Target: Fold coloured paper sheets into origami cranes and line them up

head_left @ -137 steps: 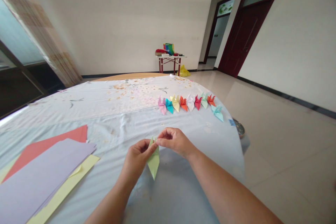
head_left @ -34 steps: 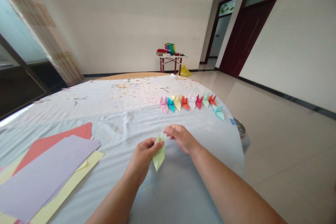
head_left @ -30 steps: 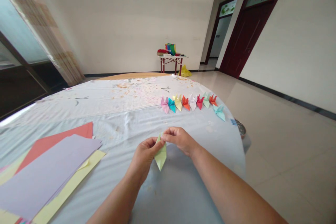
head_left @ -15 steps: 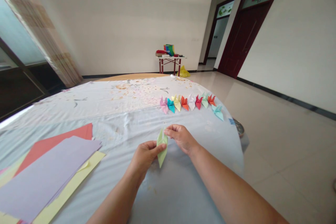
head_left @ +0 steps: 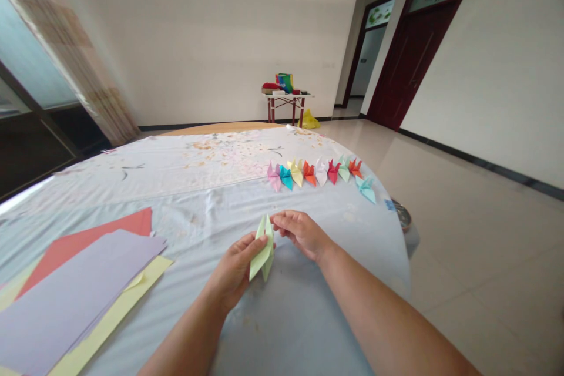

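Observation:
A light green piece of folded paper (head_left: 261, 255), narrow and pointed with two slim tips upward, is held above the table. My left hand (head_left: 238, 261) grips it near the middle, thumb across the front and fingers behind. My right hand (head_left: 302, 231) is closed in a pinch at the upper right edge of the paper; its fingertips meet the tip there. Beyond the hands stands a row of small folded paper cranes, among them a pink crane (head_left: 274, 176), an orange crane (head_left: 309, 174) and a light blue crane (head_left: 366, 190) at the right end.
Loose sheets lie at the left: a purple sheet (head_left: 83, 294) on top, a red sheet (head_left: 106, 241) and a yellow sheet (head_left: 118, 311) beneath. A pale cloth (head_left: 198, 211) covers the round table. Past its right edge is a round container (head_left: 402, 215). A small side table (head_left: 286, 97) stands by the wall.
My left hand has moved slightly left and turned the green paper, so its lower points now show apart. My right fingertips have shifted a little left along with it.

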The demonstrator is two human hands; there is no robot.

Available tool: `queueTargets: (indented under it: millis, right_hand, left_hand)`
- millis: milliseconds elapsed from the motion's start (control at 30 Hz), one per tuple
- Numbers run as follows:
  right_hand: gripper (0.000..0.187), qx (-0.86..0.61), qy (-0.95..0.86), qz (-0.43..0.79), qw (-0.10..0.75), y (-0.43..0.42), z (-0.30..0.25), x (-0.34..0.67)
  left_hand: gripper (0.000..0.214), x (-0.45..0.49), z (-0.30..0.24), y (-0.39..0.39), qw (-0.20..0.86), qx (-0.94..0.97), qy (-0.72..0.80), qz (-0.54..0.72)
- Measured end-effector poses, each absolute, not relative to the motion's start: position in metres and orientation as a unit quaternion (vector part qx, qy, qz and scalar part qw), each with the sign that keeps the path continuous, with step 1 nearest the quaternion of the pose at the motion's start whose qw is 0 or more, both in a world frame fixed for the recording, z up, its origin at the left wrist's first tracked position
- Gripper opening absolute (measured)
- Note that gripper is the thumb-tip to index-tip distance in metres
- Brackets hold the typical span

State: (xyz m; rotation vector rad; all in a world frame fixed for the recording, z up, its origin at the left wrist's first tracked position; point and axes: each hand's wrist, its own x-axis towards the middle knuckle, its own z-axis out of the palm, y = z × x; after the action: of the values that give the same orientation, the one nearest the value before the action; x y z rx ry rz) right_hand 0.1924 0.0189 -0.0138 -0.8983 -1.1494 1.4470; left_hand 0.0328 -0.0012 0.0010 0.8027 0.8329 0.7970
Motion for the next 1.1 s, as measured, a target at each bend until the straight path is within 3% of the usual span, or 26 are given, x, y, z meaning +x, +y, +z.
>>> queueTargets:
  millis: [933, 1100]
  right_hand:
    - [0.014, -0.338, -0.503, 0.631, 0.484, 0.0133, -0.0082, 0.1900]
    - [0.024, -0.348, -0.536, 0.596, 0.486, 0.0140, -0.0074, 0.1963]
  left_hand:
    - [0.026, 0.0302, -0.0041, -0.0009, 0.783, 0.365, 0.375, 0.337]
    - [0.029, 0.0312, -0.0022, -0.0017, 0.769, 0.380, 0.395, 0.328]
